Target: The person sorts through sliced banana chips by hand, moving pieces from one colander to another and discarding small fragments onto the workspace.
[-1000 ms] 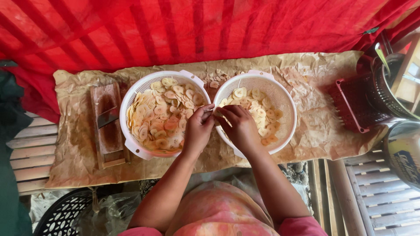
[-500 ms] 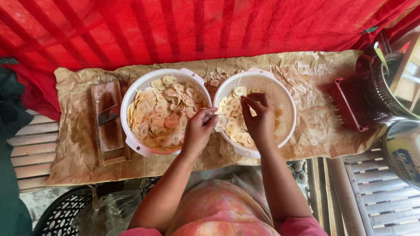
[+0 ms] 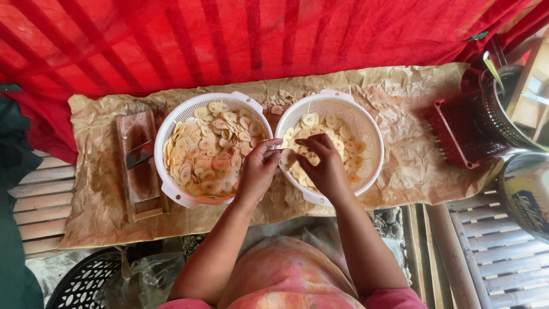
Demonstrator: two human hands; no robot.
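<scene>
Red striped cloth point(image 3: 240, 40) hangs across the far side as a backdrop; woven, thin, light shows through it.

Brown paper sheet point(image 3: 412, 166) covers the work surface, crumpled and greasy-looking, prob. laid to catch crumbs and oil. Loose chips lie on it at far centre, between the two bowl rims.

Left colander point(image 3: 171, 191): white plastic, round, perforated, w/ small tab handles. Nearly full of banana chips point(image 3: 209, 151), which are thin round slices, pale yellow to tan, some curled. Right colander point(image 3: 372, 137): same type, approx. half full, mesh visible on its far wall. The two sit rim to rim at centre, so both are in easy reach.

Wooden slicer board point(image 3: 137, 166) lies left of the left colander, long axis near-to-far, dark blade slot mid-board; stained. Red plastic basket point(image 3: 457, 129) and a metal pot point(image 3: 509, 114) stand at right, well apart from the bowls.

Left hand point(image 3: 257, 171) rests over the near-right rim of the left colander, fingers pinched narrow on a chip at the junction of the bowls. Right hand point(image 3: 323, 166) is inside the right colander, near-left side, fingers curled down among chips; cannot tell whether it grips any.
</scene>
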